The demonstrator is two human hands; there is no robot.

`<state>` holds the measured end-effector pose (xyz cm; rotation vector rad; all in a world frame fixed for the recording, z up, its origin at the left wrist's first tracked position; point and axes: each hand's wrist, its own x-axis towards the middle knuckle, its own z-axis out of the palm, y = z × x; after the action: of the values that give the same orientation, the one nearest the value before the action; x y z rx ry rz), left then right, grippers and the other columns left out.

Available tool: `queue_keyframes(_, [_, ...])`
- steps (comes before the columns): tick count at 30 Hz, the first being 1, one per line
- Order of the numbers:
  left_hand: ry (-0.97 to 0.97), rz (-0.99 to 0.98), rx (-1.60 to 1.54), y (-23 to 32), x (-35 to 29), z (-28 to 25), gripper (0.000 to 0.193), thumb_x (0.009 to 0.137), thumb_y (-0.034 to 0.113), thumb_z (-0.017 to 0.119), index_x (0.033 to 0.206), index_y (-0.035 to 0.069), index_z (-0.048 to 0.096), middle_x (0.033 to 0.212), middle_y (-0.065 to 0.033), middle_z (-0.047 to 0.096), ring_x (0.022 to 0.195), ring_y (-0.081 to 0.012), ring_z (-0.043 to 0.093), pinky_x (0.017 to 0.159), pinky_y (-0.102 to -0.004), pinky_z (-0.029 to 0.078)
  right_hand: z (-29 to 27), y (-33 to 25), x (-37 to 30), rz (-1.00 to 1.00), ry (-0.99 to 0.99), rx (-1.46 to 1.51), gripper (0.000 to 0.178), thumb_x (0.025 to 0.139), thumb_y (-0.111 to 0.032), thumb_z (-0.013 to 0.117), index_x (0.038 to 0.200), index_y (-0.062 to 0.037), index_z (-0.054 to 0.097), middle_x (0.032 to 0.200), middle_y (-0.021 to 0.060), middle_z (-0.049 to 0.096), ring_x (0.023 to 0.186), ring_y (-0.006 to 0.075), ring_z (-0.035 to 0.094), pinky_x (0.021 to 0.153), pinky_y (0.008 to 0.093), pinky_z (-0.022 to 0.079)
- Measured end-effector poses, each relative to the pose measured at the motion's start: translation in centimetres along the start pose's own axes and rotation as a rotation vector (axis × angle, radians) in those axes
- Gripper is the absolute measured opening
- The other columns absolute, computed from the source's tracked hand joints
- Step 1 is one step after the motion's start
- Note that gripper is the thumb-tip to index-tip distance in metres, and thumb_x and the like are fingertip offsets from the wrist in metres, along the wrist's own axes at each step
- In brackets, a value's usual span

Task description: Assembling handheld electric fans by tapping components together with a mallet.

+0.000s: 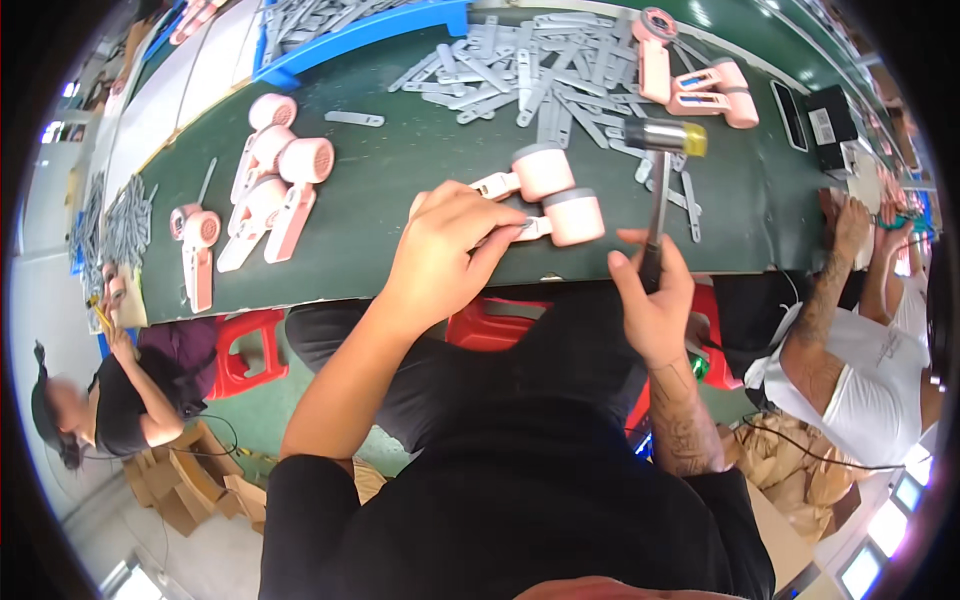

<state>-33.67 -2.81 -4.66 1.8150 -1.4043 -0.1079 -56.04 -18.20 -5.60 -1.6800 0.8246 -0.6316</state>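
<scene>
My right hand (655, 300) is wrapped around the dark handle of a hammer (658, 205), held up with its metal head and yellow tip above the table. My left hand (450, 245) is closed in a pinch at the handle of the nearer pink handheld fan (576, 218). A small grey piece shows at those fingertips, mostly hidden by them. Just behind lies a second pink handheld fan (543, 172), its handle partly covered by my left hand. Both fans have round heads with grey rims.
Flat grey strips (530, 75) are heaped at the far side, near a blue bin (370, 40) of more strips. Pink fans (290, 185) lie on the left, with others (700, 90) at the far right. Co-workers sit at both sides; red stools (245, 350) stand under the table.
</scene>
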Motion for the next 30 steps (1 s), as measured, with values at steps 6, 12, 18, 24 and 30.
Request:
queue_keyframes(6, [0.024, 0.02, -0.047, -0.4, 0.1, 1.8, 0.016, 0.09, 0.009, 0.086, 0.106, 0.013, 0.084, 0.102, -0.0011, 0.073, 0.1, -0.025, 0.069, 0.09, -0.0401, 0.049, 0.0, -0.3, -0.7, 0.007, -0.028, -0.049, 0.023, 0.1, -0.005, 0.077, 0.123, -0.0029, 0.074, 0.072, -0.008, 0.049, 0.066, 0.0019, 0.042, 0.06, 0.0234, 0.035])
queue_keyframes(12, [-0.038, 0.035, -0.015, -0.6, 0.0, 1.9, 0.016, 0.091, 0.012, 0.086, 0.106, 0.014, 0.086, 0.104, 0.0008, 0.075, 0.101, -0.0227, 0.069, 0.092, -0.0396, 0.048, -1.0, -0.2, -1.6, 0.007, -0.098, -0.175, 0.032, 0.106, -0.012, 0.072, 0.136, -0.0009, 0.07, 0.085, 0.0007, 0.064, 0.074, 0.0072, 0.055, 0.069, 0.0257, 0.046])
queue_keyframes(18, [-0.028, -0.017, 0.107, 0.8, 0.0, 1.6, 0.013, 0.089, 0.014, 0.087, 0.102, 0.014, 0.086, 0.101, -0.0003, 0.081, 0.099, -0.0238, 0.069, 0.091, -0.0401, 0.049, -2.6, -1.6, -3.3, -0.043, -0.16, -0.281, 0.047, 0.111, -0.009, 0.059, 0.157, -0.0005, 0.057, 0.135, 0.0209, 0.072, 0.104, 0.0266, 0.074, 0.1, 0.0327, 0.055])
queue_keyframes(24, [-0.034, -0.003, 0.166, 1.1, 0.2, 1.4, 0.011, 0.088, 0.014, 0.087, 0.099, 0.014, 0.085, 0.099, 0.0001, 0.08, 0.095, -0.0248, 0.067, 0.087, -0.0405, 0.049, -3.6, -3.0, -4.3, -0.135, -0.211, -0.544, 0.051, 0.108, -0.005, 0.063, 0.159, -0.0072, 0.06, 0.106, 0.0198, 0.074, 0.086, 0.0307, 0.07, 0.085, 0.035, 0.057])
queue_keyframes(30, [-0.044, -0.021, 0.222, 2.4, 0.6, 1.9, 0.007, 0.088, 0.014, 0.086, 0.094, 0.014, 0.082, 0.096, 0.0006, 0.08, 0.092, -0.0246, 0.066, 0.083, -0.0407, 0.048, -2.7, -1.9, -4.4, -0.17, -0.19, -0.492, 0.05, 0.107, -0.005, 0.065, 0.157, -0.0095, 0.064, 0.094, 0.018, 0.07, 0.079, 0.0304, 0.067, 0.079, 0.0353, 0.056])
